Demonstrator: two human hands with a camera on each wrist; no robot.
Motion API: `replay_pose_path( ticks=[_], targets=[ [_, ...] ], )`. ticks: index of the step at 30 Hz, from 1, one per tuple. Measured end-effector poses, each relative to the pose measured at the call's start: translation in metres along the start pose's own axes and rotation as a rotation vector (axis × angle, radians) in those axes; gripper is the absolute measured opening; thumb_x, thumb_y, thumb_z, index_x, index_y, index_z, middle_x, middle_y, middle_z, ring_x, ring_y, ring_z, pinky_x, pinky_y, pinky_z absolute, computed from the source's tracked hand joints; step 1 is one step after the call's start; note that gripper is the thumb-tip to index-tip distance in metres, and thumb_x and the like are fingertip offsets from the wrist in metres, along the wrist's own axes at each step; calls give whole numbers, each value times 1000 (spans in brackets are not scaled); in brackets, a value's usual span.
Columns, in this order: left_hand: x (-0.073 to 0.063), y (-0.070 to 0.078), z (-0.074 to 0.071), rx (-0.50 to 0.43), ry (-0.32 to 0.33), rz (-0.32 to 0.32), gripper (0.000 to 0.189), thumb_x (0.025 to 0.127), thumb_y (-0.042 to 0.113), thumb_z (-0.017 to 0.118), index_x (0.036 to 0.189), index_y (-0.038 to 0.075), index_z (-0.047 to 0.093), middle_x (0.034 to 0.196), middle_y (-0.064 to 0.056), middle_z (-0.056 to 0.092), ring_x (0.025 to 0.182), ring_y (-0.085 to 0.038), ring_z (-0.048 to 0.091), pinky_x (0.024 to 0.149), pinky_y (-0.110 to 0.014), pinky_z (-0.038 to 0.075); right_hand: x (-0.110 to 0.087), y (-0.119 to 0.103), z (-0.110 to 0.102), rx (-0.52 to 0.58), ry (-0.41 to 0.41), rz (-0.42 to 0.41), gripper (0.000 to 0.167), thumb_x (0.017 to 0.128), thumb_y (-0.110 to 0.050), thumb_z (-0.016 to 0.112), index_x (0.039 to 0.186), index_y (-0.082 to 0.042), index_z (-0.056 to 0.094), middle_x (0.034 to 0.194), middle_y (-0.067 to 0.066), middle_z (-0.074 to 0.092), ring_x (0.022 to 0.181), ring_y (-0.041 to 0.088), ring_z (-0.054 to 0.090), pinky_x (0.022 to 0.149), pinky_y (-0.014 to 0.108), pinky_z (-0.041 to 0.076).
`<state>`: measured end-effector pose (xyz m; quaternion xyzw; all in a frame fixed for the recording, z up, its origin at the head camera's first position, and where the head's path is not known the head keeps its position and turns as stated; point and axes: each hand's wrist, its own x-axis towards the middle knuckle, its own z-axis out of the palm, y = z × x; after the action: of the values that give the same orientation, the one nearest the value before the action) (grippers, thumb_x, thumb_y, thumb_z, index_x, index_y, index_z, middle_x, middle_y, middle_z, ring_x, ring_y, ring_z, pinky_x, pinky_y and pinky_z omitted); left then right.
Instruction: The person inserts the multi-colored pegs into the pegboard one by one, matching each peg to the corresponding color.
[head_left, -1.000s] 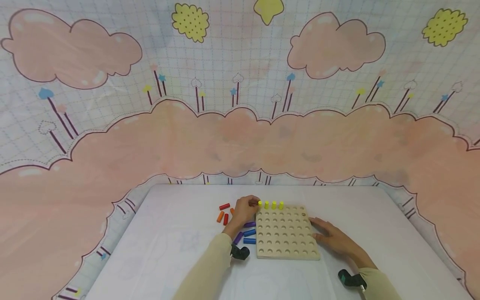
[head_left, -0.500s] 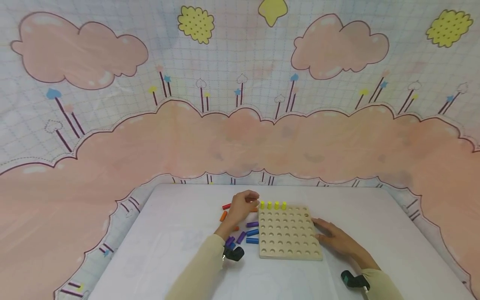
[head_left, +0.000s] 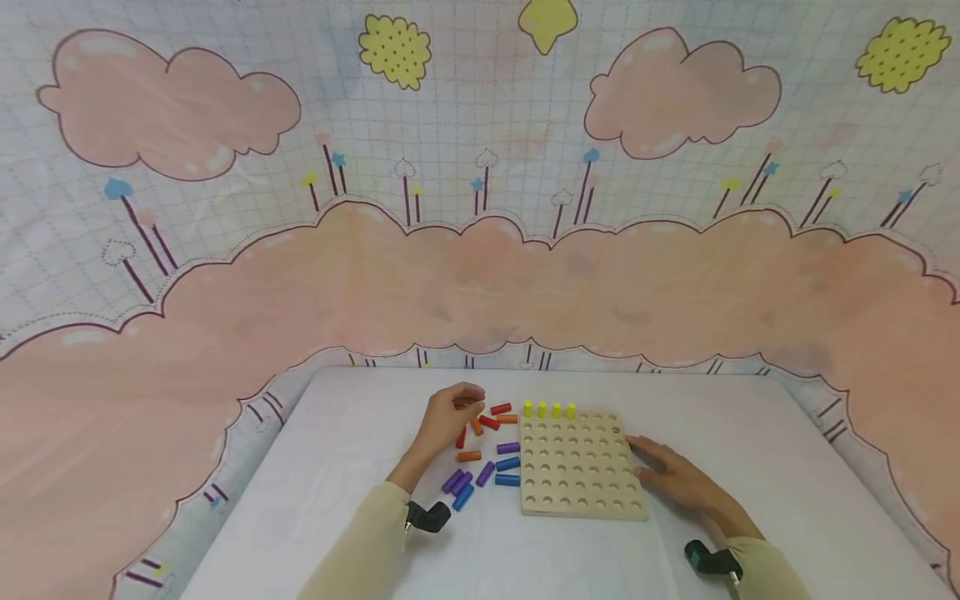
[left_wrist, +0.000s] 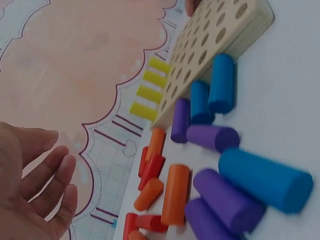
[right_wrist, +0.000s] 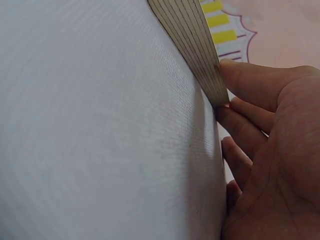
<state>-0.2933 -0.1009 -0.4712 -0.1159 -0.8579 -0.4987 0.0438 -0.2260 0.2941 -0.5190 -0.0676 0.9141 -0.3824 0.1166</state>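
While the right hand (head_left: 678,479) rests on the wooden pegboard's (head_left: 585,513) right edge, thumb and fingertips against the side, the left hand (head_left: 447,417) is out to the board's left, level with its far rows: fingers loosely bent, holding nothing. Right fingers extended, not clenched. Board lies flat on the white table (head_left: 757,442). Yellow pegs (head_left: 557,410): four, upright in the board's far row, at its left end. Loose pegs all lie left of the board. Red pegs (head_left: 501,408) and orange pegs (head_left: 468,456) sit toward the board's far left corner, near the left hand; purple pegs (head_left: 485,473) (four) and blue pegs (head_left: 507,480) (three) sit nearer its front left. Closest ones are right beside the board's left edge; can't tell if touching. Patterned backdrop (head_left: 525,283) behind the board.
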Motion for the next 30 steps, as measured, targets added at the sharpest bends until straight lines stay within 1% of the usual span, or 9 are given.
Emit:
replay_pose_path(
  ticks=[4,9,11,15,18,20,23,26,30],
  targets=[
    [-5,-8,-9,12,19,2,20,94,16,66,113,9,69,108,-3,71,102,-20,65,95,-38,54,0,0,-2,10,-5,-2,62,94,-35,61,150,-20,40,161,22,23,147,51,12,112,71,11],
    [-13,-18,-18,42,17,-17,22,93,17,67,114,10,69,107,-2,71,99,-19,63,92,-37,54,2,1,-1,13,-4,-14,61,95,-35,60,151,-20,39,161,23,22,147,52,11,112,71,11],
    [-16,-23,-21,64,22,-20,22,92,16,68,113,9,69,106,-3,71,97,-18,63,90,-34,54,3,2,-1,12,-3,-16,61,95,-35,60,151,-20,39,161,22,22,147,51,11,112,71,11],
    [-20,-34,-26,81,34,-34,23,91,12,68,113,5,69,103,-6,72,93,-18,62,79,-26,54,3,2,0,19,-5,-10,61,95,-35,60,151,-21,39,161,22,22,147,51,10,113,71,10],
    [-21,-42,-27,94,35,-51,23,91,11,68,113,3,69,99,-6,71,90,-17,62,72,-21,53,2,1,0,27,-6,-3,61,95,-35,61,151,-20,39,161,22,21,147,51,10,113,70,10],
    [-20,-46,-28,95,33,-62,24,90,11,69,113,3,69,97,-6,70,89,-17,62,70,-21,52,1,0,-1,28,-5,0,62,95,-35,61,151,-21,39,161,22,21,147,51,10,113,70,10],
    [-18,-50,-29,104,22,-75,25,90,11,70,113,3,68,95,-6,70,89,-17,63,71,-22,52,0,-1,-1,24,-6,0,62,95,-34,61,151,-21,39,161,21,21,147,51,10,113,70,10],
    [-17,-54,-30,115,3,-113,26,90,12,70,114,4,68,95,-4,68,87,-17,61,71,-24,52,0,0,-1,24,-5,-3,61,95,-34,61,151,-20,39,161,21,22,147,51,10,113,70,10],
    [-16,-60,-29,152,-10,-154,23,89,13,70,110,5,69,92,-4,68,83,-16,58,73,-27,53,1,2,-1,28,-6,-14,61,95,-34,60,151,-19,39,161,22,21,147,51,10,113,71,9]
  ],
)
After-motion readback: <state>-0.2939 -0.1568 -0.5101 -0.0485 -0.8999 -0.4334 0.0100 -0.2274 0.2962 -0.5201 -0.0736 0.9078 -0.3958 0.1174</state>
